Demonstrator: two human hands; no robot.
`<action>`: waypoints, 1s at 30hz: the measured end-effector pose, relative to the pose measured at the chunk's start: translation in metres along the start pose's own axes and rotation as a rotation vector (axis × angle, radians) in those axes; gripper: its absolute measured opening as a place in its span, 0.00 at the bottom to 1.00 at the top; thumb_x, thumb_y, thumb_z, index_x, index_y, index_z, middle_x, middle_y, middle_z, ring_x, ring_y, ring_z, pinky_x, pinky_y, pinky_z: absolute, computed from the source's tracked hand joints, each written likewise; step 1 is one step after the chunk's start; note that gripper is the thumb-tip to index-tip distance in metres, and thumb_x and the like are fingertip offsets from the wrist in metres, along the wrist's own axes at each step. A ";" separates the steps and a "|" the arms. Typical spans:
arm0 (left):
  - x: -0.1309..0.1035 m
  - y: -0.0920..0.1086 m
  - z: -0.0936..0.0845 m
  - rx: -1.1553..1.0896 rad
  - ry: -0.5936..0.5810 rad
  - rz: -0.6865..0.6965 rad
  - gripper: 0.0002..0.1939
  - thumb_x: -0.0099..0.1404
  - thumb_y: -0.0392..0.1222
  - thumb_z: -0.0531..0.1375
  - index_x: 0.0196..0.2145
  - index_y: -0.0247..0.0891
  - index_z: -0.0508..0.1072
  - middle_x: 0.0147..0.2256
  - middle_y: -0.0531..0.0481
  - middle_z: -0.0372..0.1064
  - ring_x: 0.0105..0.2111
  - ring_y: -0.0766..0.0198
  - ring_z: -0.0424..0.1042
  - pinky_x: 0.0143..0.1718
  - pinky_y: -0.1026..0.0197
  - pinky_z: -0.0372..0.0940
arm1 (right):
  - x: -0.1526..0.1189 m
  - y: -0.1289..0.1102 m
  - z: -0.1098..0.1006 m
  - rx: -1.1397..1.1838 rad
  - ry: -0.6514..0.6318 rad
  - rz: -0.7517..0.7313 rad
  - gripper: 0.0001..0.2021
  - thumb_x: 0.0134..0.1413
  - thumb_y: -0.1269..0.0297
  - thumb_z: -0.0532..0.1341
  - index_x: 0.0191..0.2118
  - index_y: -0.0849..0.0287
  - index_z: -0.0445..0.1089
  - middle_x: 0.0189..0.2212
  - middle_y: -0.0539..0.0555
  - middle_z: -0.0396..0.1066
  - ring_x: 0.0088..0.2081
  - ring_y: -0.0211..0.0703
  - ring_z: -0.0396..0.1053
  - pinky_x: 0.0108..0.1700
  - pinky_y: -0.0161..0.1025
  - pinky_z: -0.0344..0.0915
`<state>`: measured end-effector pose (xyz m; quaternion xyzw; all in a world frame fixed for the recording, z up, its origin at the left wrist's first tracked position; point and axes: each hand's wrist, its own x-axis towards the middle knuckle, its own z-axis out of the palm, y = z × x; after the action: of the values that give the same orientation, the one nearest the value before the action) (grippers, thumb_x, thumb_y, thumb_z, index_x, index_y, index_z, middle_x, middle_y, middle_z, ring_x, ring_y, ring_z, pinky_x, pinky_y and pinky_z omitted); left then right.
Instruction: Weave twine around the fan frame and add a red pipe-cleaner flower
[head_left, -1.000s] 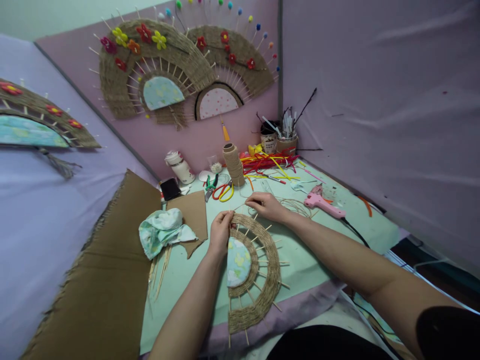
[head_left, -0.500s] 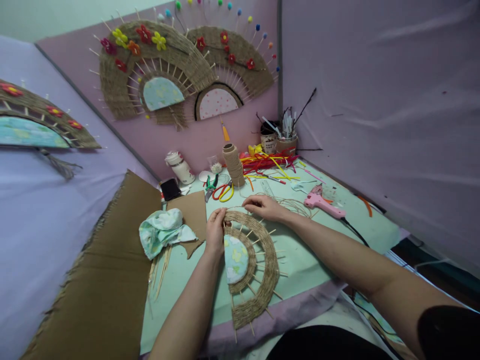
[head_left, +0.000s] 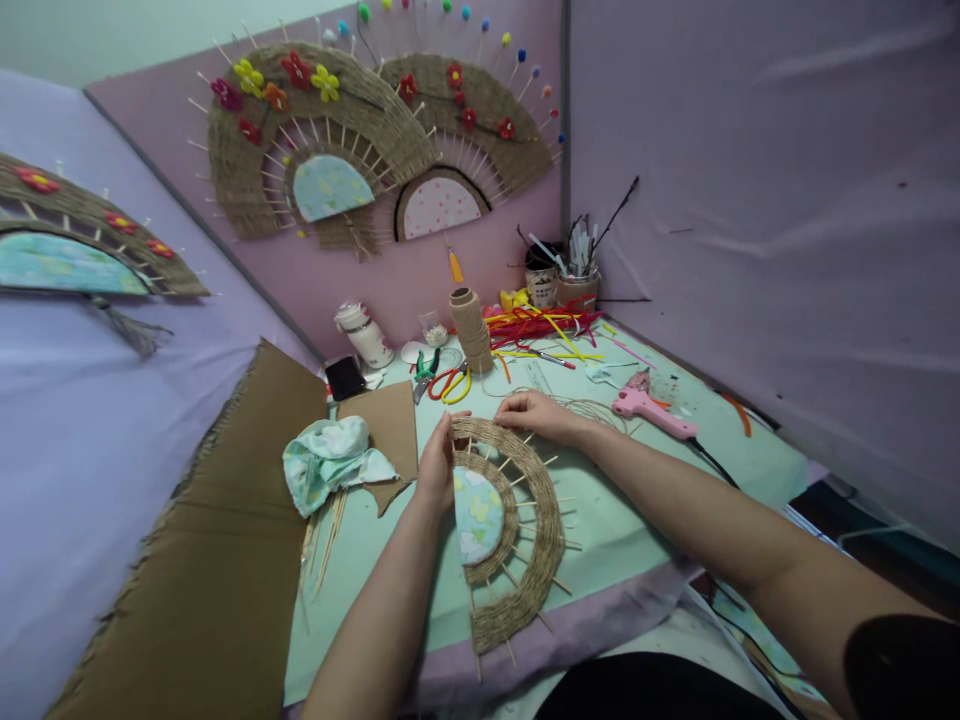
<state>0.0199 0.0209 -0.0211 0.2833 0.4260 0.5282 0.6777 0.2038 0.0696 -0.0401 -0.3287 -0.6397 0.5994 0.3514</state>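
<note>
1. The woven fan [head_left: 512,515] is between your forearms at the near side of the worktop [head_left: 600,535], its long axis running away from you, straight edge leftward, curve rightward.
2. Your left hand [head_left: 436,470], the nearer, clasps the fan's far end between thumb and fingers.
3. Your right hand [head_left: 538,415] is just beside the far outer curve, fingertips bunched; whether they pinch anything, I cannot tell.
4. Farther out stands the twine spool [head_left: 471,332].
</note>
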 end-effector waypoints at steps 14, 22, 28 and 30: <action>-0.008 0.001 -0.001 -0.033 -0.308 -0.167 0.33 0.58 0.31 0.60 0.60 0.43 0.57 0.43 0.45 0.72 0.39 0.59 0.73 0.40 0.57 0.68 | 0.002 0.000 0.001 -0.010 0.040 -0.025 0.19 0.50 0.48 0.58 0.32 0.62 0.71 0.21 0.48 0.65 0.22 0.32 0.58 0.25 0.31 0.54; -0.004 0.007 -0.003 -0.046 -0.197 -0.085 0.31 0.58 0.30 0.58 0.58 0.44 0.60 0.42 0.46 0.73 0.31 0.65 0.73 0.32 0.64 0.69 | 0.003 0.000 -0.003 -0.160 0.202 -0.068 0.23 0.51 0.45 0.55 0.29 0.63 0.72 0.22 0.50 0.65 0.25 0.36 0.61 0.28 0.33 0.56; 0.003 0.009 -0.008 -0.058 -0.136 -0.029 0.29 0.58 0.30 0.59 0.57 0.41 0.62 0.45 0.43 0.72 0.31 0.63 0.74 0.31 0.62 0.70 | 0.000 -0.011 -0.002 -0.243 0.349 -0.135 0.21 0.49 0.46 0.57 0.25 0.62 0.70 0.17 0.47 0.59 0.24 0.35 0.56 0.28 0.34 0.53; 0.004 0.009 -0.008 -0.069 -0.127 -0.033 0.29 0.57 0.30 0.59 0.57 0.41 0.62 0.44 0.43 0.72 0.30 0.63 0.74 0.31 0.63 0.70 | -0.001 -0.013 -0.002 -0.263 0.359 -0.148 0.20 0.49 0.47 0.57 0.25 0.62 0.69 0.19 0.48 0.61 0.24 0.36 0.57 0.29 0.34 0.54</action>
<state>0.0086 0.0262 -0.0190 0.2858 0.3683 0.5121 0.7214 0.2057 0.0692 -0.0268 -0.4251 -0.6618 0.4153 0.4569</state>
